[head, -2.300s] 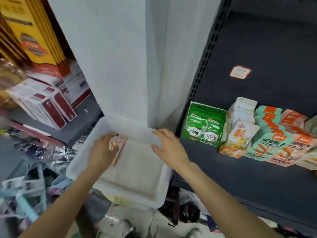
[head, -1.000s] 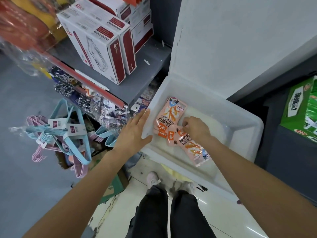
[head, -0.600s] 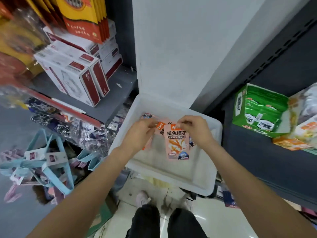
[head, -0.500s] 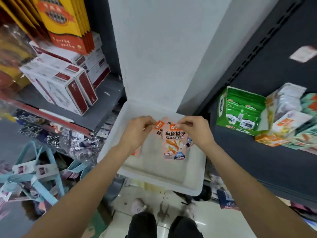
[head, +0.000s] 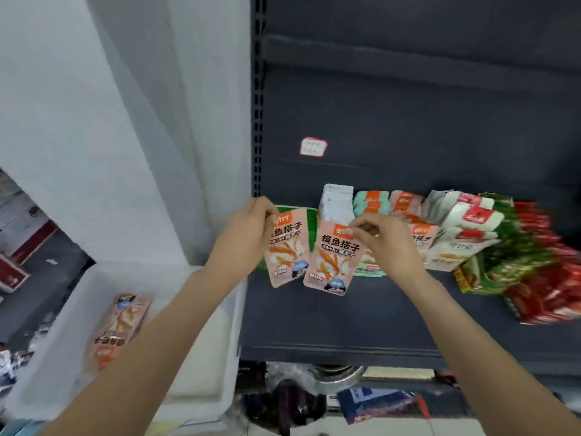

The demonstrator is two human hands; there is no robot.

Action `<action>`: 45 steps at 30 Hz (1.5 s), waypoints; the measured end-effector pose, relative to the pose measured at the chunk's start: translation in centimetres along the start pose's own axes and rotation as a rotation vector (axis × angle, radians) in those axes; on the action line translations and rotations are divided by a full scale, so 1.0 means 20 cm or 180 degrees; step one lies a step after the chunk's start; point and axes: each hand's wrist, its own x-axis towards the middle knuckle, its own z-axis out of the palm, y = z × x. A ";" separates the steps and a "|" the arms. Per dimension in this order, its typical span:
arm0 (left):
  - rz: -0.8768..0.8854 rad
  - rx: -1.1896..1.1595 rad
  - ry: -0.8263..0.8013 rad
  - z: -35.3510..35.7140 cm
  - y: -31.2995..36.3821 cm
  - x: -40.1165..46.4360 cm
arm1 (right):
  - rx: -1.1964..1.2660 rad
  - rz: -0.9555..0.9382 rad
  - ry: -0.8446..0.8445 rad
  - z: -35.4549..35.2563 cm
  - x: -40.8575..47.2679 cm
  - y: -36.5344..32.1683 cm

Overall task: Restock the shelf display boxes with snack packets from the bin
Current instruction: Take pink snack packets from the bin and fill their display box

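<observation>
My left hand (head: 243,234) pinches the top of a pink snack packet (head: 286,250) that hangs in front of a green display box (head: 311,225). My right hand (head: 385,243) pinches the top corner of a second pink packet (head: 333,262) beside it. Both packets hang above the dark shelf (head: 314,316), left of the display boxes. Another pink packet (head: 121,325) lies in the white bin (head: 63,335) at the lower left, partly behind my left forearm.
Along the shelf stand rows of packets: white (head: 336,199), teal and orange (head: 371,202), pink (head: 405,202), white with red labels (head: 465,234), green (head: 515,247) and red (head: 547,278). A white pillar (head: 125,121) rises on the left. A small price tag (head: 312,146) sticks to the back panel.
Both hands lifted the two pink packets out of the bin and carried them right, up to the shelf. The view swung from the bin to the shelf.
</observation>
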 end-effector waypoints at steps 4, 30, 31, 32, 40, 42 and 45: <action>0.0113 -0.0147 -0.0105 0.23 0.29 0.14 | -0.0182 0.0003 0.0140 -0.34 0.00 0.24; 0.0345 -0.0210 -0.0375 0.66 0.73 0.33 | -0.0640 -0.0308 0.0488 -0.53 0.14 0.72; 0.0364 -0.0204 -0.0366 0.67 0.74 0.34 | -0.0562 -0.0283 0.0607 -0.54 0.14 0.71; 0.0364 -0.0209 -0.0344 0.67 0.74 0.34 | -0.0506 -0.0272 0.0674 -0.55 0.15 0.71; 0.0335 -0.0189 -0.0266 0.67 0.74 0.34 | -0.1108 -0.0205 -0.0276 -0.46 0.11 0.78; 0.0351 -0.0185 -0.0261 0.68 0.74 0.34 | -0.1186 -0.0146 -0.0360 -0.46 0.09 0.79; 0.0394 -0.0155 -0.0275 0.71 0.75 0.34 | -0.0989 -0.0170 -0.0278 -0.51 0.09 0.80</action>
